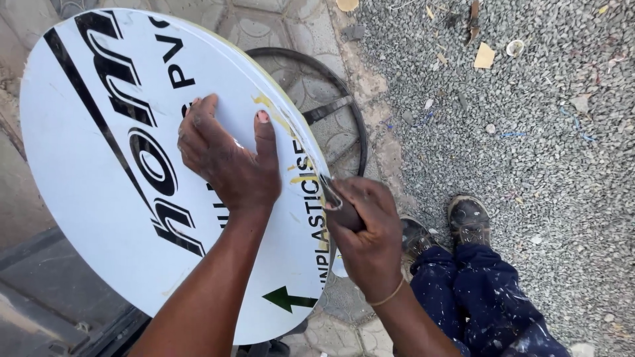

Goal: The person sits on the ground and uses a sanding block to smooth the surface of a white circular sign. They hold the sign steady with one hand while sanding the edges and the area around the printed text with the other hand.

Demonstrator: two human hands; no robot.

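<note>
A large round white board with black lettering, a black stripe and a green arrow stands tilted before me. My left hand lies flat on its face, fingers spread, pressing near the right rim. My right hand is closed around a small dark-handled tool, its tip against the board's right edge where yellow smears show. A thin band circles my right wrist.
A black metal ring frame lies on patterned paving behind the board. Grey gravel with paper scraps spreads to the right. My dusty shoes and paint-spattered blue trousers are at lower right. A dark surface sits at lower left.
</note>
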